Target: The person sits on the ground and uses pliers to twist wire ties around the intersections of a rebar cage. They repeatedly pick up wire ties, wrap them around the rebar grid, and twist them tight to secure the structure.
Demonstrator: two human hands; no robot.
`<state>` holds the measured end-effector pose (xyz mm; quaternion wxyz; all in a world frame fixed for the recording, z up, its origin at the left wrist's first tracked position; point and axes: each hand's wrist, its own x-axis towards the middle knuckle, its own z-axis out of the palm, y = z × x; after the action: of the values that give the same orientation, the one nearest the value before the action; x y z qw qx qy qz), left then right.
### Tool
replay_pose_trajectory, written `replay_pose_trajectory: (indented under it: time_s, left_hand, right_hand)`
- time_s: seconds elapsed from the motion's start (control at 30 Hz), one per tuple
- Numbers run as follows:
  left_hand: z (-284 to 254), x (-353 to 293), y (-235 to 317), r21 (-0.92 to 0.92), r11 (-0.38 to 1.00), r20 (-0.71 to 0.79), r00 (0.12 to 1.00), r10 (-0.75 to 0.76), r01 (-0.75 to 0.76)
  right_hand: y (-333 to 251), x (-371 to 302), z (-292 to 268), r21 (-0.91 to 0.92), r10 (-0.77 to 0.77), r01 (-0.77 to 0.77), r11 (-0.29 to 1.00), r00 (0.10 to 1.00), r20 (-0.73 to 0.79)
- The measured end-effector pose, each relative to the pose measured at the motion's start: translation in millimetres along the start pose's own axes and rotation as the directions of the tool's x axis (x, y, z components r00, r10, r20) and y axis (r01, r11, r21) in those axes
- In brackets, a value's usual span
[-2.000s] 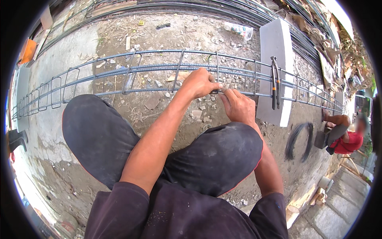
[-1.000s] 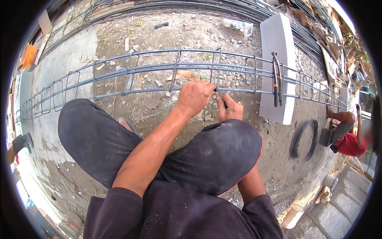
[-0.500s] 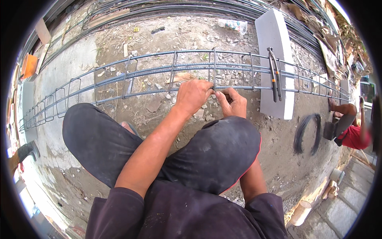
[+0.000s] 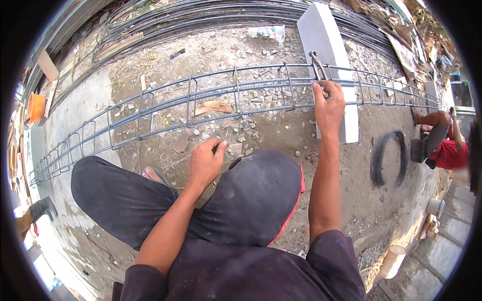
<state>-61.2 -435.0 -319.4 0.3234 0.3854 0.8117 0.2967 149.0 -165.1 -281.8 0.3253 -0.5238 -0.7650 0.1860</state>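
Observation:
A long rebar cage (image 4: pixel 241 85) stretches across the view, its lengthwise bars held by square stirrups. At its near bar, on the right, my right hand (image 4: pixel 329 108) is closed on the handles of end-cutting pincers (image 4: pixel 317 67). The pincers' head points away from me, over a pale block (image 4: pixel 329 37) beneath the cage; my hand hides the lower handles. My left hand (image 4: pixel 206 163) is above my knee, short of the cage and not touching it. Its fingers are curled with thumb against forefinger; what they hold, if anything, cannot be made out.
A coil of dark wire (image 4: pixel 387 158) lies on the dirt at right. Long steel bars (image 4: pixel 211 17) run along the far side, near a plastic cup (image 4: pixel 267 33). Another pale block (image 4: pixel 37 155) is under the cage's left end. A person in red (image 4: pixel 447 153) sits at far right.
My right hand has left the cage's near bar and moved right to the pincers, taking hold of them. My left hand has drawn back from the cage, down and left.

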Motion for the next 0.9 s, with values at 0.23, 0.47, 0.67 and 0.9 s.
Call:
replay_pose_trajectory:
  time_s: [0.23,0.47,0.67,0.9]
  left_hand:
    - [102,99,-64,-0.792,0.332,0.376,0.838,-0.396,0.512]
    - [93,160,-2,-0.927,-0.173,0.366,0.901,-0.234,0.331]
    - [103,157,-5,-0.961,-0.065,0.278,0.937,-0.212,0.27]
    - [103,157,12,-0.983,-0.005,0.174,0.926,-0.336,0.183]
  right_hand:
    - [33,26,23,-0.439,-0.124,0.201,0.876,0.972,0.198]
    - [55,26,7,-0.554,-0.115,0.232,0.8,0.964,0.238]
    - [-28,-9,-41,0.203,0.268,-0.399,0.894,0.841,0.47]
    - [-149,-82,-67,-0.428,-0.04,0.509,0.746,0.677,0.735]
